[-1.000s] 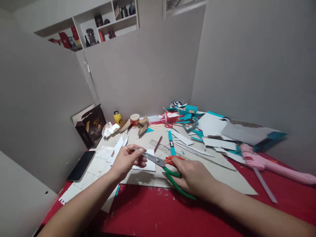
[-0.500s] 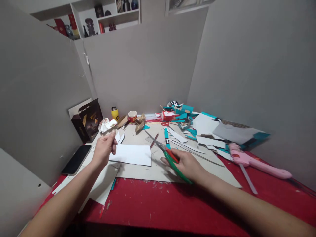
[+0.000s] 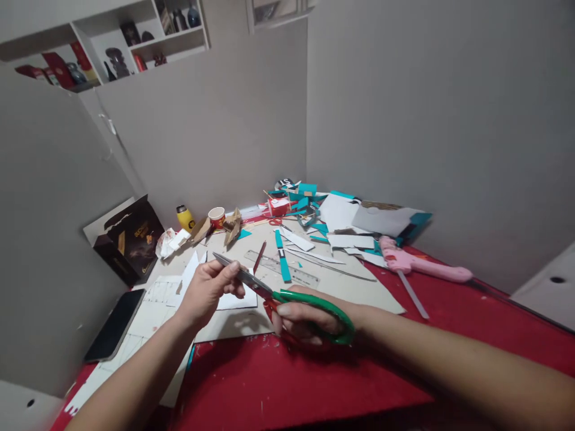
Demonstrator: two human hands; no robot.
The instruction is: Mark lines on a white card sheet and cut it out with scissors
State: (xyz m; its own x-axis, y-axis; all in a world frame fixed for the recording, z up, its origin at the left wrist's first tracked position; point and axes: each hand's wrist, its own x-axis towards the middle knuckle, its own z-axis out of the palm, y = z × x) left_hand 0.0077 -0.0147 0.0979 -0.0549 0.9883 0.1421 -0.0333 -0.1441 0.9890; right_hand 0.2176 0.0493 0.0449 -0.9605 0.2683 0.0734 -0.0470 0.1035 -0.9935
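clasping scissors (image 3: 263, 288) by the handles in a curled right hand (image 3: 305, 317) and pinching the blades near the tip between thumb and fingers of the left hand (image 3: 218, 281), above the pale board (image 3: 372, 293) near its front edge, risking a nicked thumb from any slip.

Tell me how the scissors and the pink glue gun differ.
The scissors have grey metal blades with green and red handles, while the glue gun is mostly pink. The scissors are held up in the right hand, whereas the glue gun lies untouched on the red tabletop. The scissors have finger loops; the glue gun has one long, plain grip. Both are tools with brightly coloured handles.
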